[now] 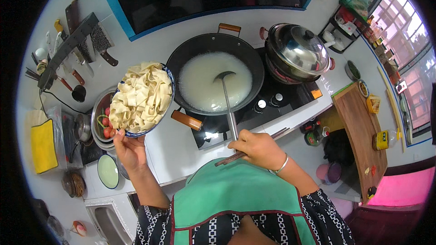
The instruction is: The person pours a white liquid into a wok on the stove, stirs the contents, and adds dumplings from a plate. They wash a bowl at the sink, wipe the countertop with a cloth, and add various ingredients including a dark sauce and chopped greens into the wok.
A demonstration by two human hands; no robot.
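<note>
My left hand (130, 150) grips the near edge of a blue-rimmed plate (171, 91) beside the wok. Wide flat noodles (143, 99) are heaped on it. In front of me, the black wok (184, 54) sits on the stove, holding cloudy white liquid (200, 81). My right hand (261, 150) is closed around the metal handle of a ladle (230, 120), whose bowl rests in that liquid. A pair of dark chopsticks (230, 159) is in the same hand, lying crosswise. The palm hides part of both.
A lidded steel pot (297, 47) stands right of the wok. Left of the stove are a metal basin with tomatoes (107, 131) and a pale green bowl (108, 171). Knives hang on a wall rack (68, 50). An oil bottle (386, 139) stands on the wooden counter (363, 131) at right.
</note>
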